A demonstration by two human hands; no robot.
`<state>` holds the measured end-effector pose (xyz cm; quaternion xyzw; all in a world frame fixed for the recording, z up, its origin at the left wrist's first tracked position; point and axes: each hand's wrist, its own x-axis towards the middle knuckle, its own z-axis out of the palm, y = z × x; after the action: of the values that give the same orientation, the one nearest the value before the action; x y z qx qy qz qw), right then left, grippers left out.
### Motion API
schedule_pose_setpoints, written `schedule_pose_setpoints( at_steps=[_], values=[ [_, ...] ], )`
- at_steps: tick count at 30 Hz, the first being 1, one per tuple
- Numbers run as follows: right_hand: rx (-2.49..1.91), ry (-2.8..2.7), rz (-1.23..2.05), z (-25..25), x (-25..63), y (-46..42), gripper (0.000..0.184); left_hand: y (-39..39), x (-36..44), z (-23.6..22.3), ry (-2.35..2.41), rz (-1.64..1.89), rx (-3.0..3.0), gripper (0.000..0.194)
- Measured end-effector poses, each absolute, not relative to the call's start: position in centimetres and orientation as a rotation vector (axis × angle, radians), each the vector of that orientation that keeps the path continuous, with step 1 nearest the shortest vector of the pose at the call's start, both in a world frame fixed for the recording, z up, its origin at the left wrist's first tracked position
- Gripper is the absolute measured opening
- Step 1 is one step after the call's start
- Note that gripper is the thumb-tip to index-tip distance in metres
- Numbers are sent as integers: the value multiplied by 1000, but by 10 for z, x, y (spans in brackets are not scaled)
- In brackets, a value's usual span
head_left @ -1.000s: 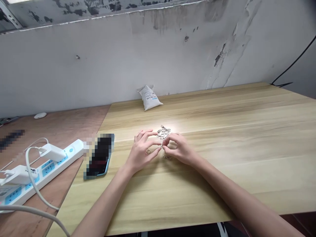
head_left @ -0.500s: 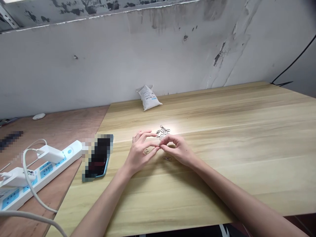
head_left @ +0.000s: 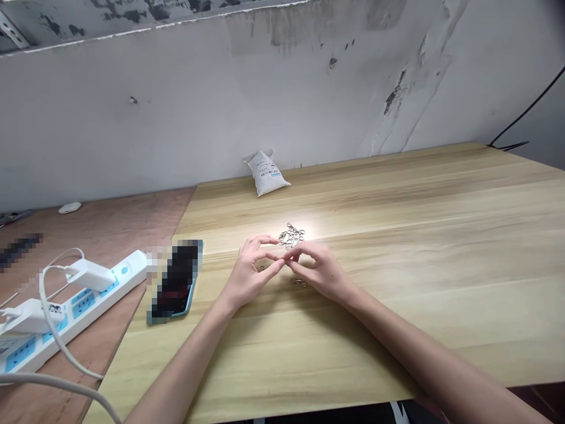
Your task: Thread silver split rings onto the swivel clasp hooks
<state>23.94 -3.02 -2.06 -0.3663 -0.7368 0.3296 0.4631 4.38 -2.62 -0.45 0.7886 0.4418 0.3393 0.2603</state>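
Free passage rightward over the table (head_left: 419, 235); phone (head_left: 179, 280) leftward, probably clasps (head_left: 291, 237) ahead.

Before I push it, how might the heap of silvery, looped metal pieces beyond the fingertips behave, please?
The heap would probably spread, since separate ends stick out. It might snag on itself where outlines overlap. Its metallic shine suggests stiffness.

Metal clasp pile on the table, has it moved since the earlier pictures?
No, the clasp pile lies where it did, judged against the back left corner of the wooden tabletop.
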Motion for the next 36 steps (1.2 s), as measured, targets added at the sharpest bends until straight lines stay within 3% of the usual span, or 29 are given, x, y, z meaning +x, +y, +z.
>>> schedule_pose_setpoints(
  at_steps=[5, 11, 24, 36],
  values=[
    [-885, -1828, 736, -22, 239, -29, 9, -27, 46, -5, 1178, 964, 2179, 6],
    [-894, -1569, 1274, -18, 238, -30, 23, -28, 47, -3, 1155, 1157, 2327, 6],
    [-747, -1426, 1787, -8, 247, -30, 22, -37, 51, 5, 1039, 1263, 2315, 9],
    [-741, -1534, 1742, -1, 251, -31, 26, -36, 51, 5, 1044, 1222, 2371, 9]
  ],
)
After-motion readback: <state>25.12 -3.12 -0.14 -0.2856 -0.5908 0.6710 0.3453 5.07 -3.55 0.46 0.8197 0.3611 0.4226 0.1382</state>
